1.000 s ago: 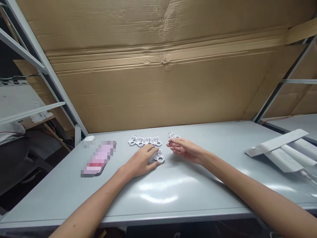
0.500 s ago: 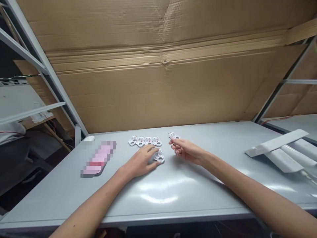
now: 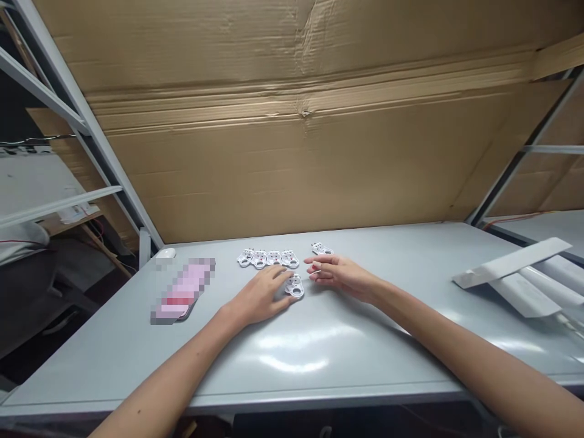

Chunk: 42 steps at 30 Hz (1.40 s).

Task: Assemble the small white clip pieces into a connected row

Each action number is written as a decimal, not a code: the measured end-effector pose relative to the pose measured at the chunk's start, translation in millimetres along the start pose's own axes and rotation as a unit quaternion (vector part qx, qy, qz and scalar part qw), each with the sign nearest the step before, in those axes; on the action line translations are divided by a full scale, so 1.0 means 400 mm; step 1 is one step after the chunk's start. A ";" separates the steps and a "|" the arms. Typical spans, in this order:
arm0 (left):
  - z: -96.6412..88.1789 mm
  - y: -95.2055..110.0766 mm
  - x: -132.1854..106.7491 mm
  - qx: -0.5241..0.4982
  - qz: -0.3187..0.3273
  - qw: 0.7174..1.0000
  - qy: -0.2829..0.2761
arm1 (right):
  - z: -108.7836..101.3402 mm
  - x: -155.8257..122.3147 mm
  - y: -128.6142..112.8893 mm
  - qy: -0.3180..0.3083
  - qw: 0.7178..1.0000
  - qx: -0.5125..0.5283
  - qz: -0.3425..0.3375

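Plastic piece [image 3: 294, 286]: flat and white, with a round hole at the near end; lying alone on the table [image 3: 392, 249], just below the right end of a row of similar pieces. Long axis running roughly away from the body, far end tipped slightly left.

Left hand [image 3: 260, 297]: fingers slightly spread and curved, low over the table, no pinch. Fingertips at the piece's left edge, either touching or just beside it; impossible to tell from this angle. Piece to the right of this hand.

Right hand [image 3: 341, 275]: fingers extended leftward, loosely together; whether anything sits between them, impossible to tell. Piece to the left of this hand, with a small gap between.

Nearer hand: left, by a small margin.

Other pieces: row of four [image 3: 267, 258] side by side, beyond the left hand; one more piece [image 3: 322, 249] just beyond the right hand's fingers.

Surroundings: pixelated pink packet [image 3: 182, 291] and white computer mouse [image 3: 166, 253] toward the table's left end; long white strips [image 3: 511, 263] at right; cardboard sheet [image 3: 292, 152] behind, within a metal shelf frame [image 3: 59, 103].
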<state>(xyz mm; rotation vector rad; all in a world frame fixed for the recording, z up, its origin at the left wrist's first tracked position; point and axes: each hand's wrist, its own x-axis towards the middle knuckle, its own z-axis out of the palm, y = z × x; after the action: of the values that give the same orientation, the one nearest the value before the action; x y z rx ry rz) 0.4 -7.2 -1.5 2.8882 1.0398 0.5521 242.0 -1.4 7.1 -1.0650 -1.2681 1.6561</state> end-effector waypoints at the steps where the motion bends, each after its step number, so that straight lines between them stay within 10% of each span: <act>1: 0.000 -0.001 -0.001 0.002 0.000 1.000 0.001 | 0.001 0.000 0.001 -0.005 1.000 -0.005 -0.006; 8: -0.015 -0.002 -0.001 0.005 -0.004 1.000 0.000 | 0.007 0.002 0.003 0.020 0.990 -0.120 -0.072; 18: 0.009 0.020 0.013 -0.031 -0.006 0.999 0.021 | 0.023 0.007 0.048 0.040 0.881 -0.367 -0.295; 42: -0.009 -0.015 -0.007 0.017 -0.011 0.999 -0.026 | 0.020 -0.014 0.026 -0.062 0.783 -0.526 -0.326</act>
<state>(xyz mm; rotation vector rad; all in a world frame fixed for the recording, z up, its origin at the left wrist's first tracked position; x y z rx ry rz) -6.4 -4.5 0.0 2.8994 1.0829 0.4600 235.6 -11.2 -1.0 -0.8909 -2.4131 0.3965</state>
